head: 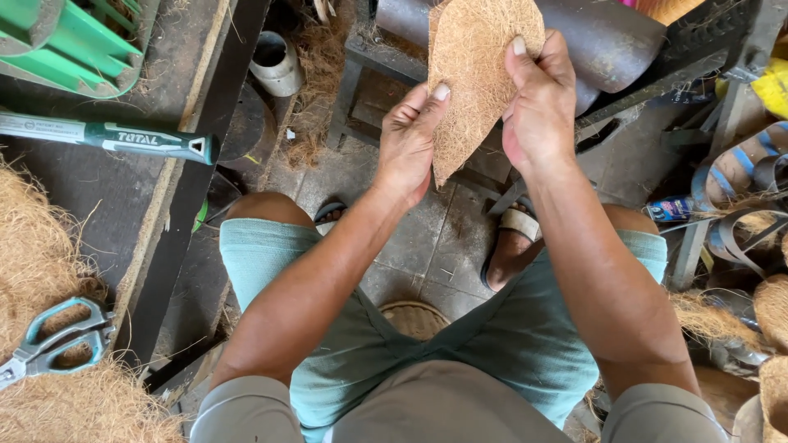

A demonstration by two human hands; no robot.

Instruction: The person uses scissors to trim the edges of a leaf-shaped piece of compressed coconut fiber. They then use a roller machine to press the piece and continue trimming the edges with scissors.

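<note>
Both my hands hold a flat brown sheet of coconut fibre, pointed at its lower end, out in front of my knees. My left hand pinches its left edge with thumb on top. My right hand grips its right edge, thumb pressed on the face. The sheet's top runs out of view. I sit in pale green shorts with sandalled feet on a tiled floor.
A dark workbench on the left carries a green-handled tool, teal-handled scissors, loose fibre heaps and a green plastic crate. A dark metal cylinder lies ahead. Straps and fibre pieces clutter the right.
</note>
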